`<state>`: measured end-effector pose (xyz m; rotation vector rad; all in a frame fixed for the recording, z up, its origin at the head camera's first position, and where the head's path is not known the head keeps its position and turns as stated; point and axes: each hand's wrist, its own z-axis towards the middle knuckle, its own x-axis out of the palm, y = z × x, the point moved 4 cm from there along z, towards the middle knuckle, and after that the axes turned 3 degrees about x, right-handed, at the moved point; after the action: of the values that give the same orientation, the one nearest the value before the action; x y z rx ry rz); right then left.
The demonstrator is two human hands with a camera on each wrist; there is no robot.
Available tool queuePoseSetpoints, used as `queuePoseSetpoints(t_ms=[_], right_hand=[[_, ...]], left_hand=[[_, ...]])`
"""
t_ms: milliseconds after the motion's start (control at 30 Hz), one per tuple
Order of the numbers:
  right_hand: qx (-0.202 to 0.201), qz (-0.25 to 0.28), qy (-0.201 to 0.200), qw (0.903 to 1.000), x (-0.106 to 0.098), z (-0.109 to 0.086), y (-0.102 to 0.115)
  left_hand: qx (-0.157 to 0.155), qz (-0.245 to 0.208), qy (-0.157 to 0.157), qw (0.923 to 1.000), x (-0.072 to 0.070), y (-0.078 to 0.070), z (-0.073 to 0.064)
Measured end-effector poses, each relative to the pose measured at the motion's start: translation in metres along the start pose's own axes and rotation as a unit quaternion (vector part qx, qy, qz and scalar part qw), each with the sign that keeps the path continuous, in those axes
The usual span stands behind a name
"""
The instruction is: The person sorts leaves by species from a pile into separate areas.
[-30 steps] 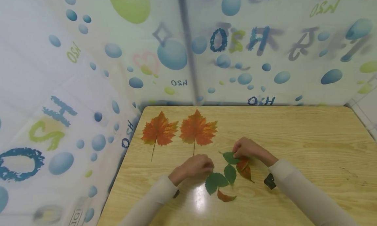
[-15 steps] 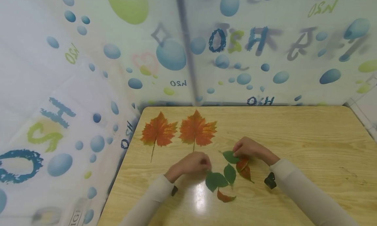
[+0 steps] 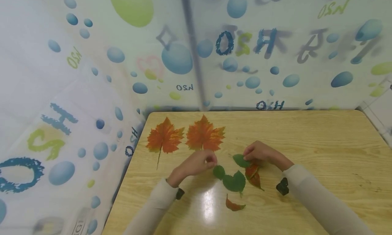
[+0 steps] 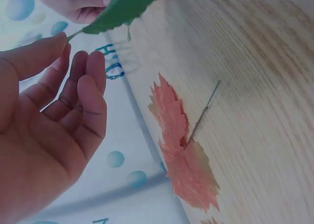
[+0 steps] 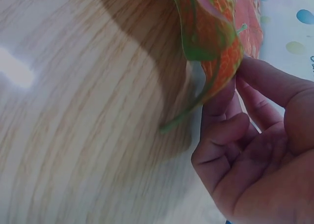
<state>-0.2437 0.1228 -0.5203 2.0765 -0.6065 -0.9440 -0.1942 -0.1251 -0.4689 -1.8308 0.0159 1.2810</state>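
In the head view my left hand (image 3: 200,162) is beside a small green leaf (image 3: 218,172). The left wrist view shows its thumb and forefinger pinching the thin stem of a green leaf (image 4: 127,10). My right hand (image 3: 261,152) pinches leaves over the table: a green leaf (image 3: 241,160) lies at its fingertips, with red-orange leaves (image 3: 253,176) just below. In the right wrist view, thumb and finger hold the edge of an orange and green leaf (image 5: 223,62), whose stem hangs free. Between the hands are more green leaves (image 3: 234,182). A curled reddish leaf (image 3: 235,205) lies nearer the front.
Two orange maple leaves (image 3: 165,135) (image 3: 204,132) with stems lie at the table's back left. The wooden table (image 3: 321,136) meets a curtain (image 3: 275,51) printed with bubbles and letters behind and on the left. Bare tabletop shows on the right.
My left hand has moved away from me and slightly left, and a green leaf has come with it, apart from the other leaves. My right hand has stayed nearly in place.
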Motion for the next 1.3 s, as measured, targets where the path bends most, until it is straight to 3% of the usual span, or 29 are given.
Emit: queuePoseSetpoints(t_ms=[300,567,767,967,1100,1300], right_hand=[[-0.012,0.001,-0.005,0.9999,-0.012,-0.005,-0.004],[0.013,0.003,-0.024,0.9996,-0.031,-0.012,-0.011],[0.029,0.016,-0.041,0.9986,-0.046,-0.018,-0.019],[0.035,0.024,-0.061,0.9972,-0.061,-0.027,-0.027],[0.04,0.022,-0.073,0.9963,-0.069,-0.031,-0.032],[0.046,0.013,-0.09,0.9948,-0.078,-0.039,-0.035]], left_hand=[[0.012,0.023,-0.034,0.9991,0.0,-0.013,0.008],[0.023,0.065,-0.082,0.9942,0.001,-0.026,0.029],[0.046,0.14,-0.13,0.9805,0.01,-0.033,0.049],[0.063,0.235,-0.156,0.9575,0.026,-0.036,0.07],[0.056,0.278,-0.15,0.9471,0.036,-0.036,0.084],[0.041,0.284,-0.114,0.9511,0.052,-0.029,0.099]])
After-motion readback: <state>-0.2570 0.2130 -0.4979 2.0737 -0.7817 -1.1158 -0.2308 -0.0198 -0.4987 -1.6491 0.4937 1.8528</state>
